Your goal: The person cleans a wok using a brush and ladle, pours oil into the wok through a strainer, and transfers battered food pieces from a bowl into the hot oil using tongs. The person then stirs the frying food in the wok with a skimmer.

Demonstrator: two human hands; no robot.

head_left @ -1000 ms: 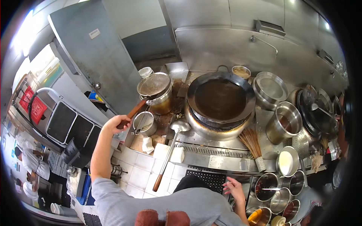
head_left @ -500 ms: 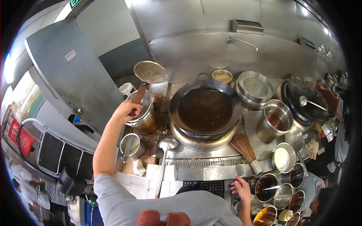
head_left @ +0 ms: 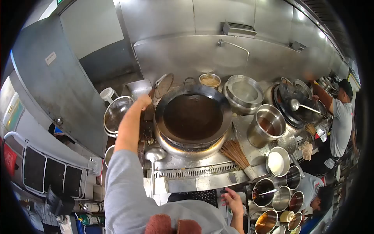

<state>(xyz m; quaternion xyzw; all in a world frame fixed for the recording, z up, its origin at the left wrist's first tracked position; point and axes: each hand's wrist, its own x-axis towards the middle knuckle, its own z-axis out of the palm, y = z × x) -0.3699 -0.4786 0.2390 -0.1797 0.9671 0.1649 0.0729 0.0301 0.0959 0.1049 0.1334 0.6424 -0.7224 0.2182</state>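
Note:
My left hand (head_left: 145, 101) is closed on the handle of a round mesh strainer (head_left: 164, 85). The strainer is tilted nearly on edge at the back left of a large wok (head_left: 228, 113), whose dark liquid (head_left: 193, 119) is smooth on top. Below my left forearm stands a metal pot (head_left: 106, 121) with a mesh strainer in its mouth. Low at the counter's front, my right hand (head_left: 233, 201) hangs with its fingers apart, beside the sauce containers; a small dark thing shows near its fingertips. A ladle (head_left: 155, 154) rests in front of the wok.
A bamboo brush (head_left: 235, 154) lies right of the wok. Beyond it stand a tall metal pot (head_left: 269, 124), a bowl of white contents (head_left: 277, 162) and several sauce containers (head_left: 265, 193). Another person (head_left: 341, 124) works at a second wok on the far right.
My left hand has moved up and right, and the strainer has turned from face-up to nearly edge-on beside the wok. The view has shifted right, bringing another person into sight.

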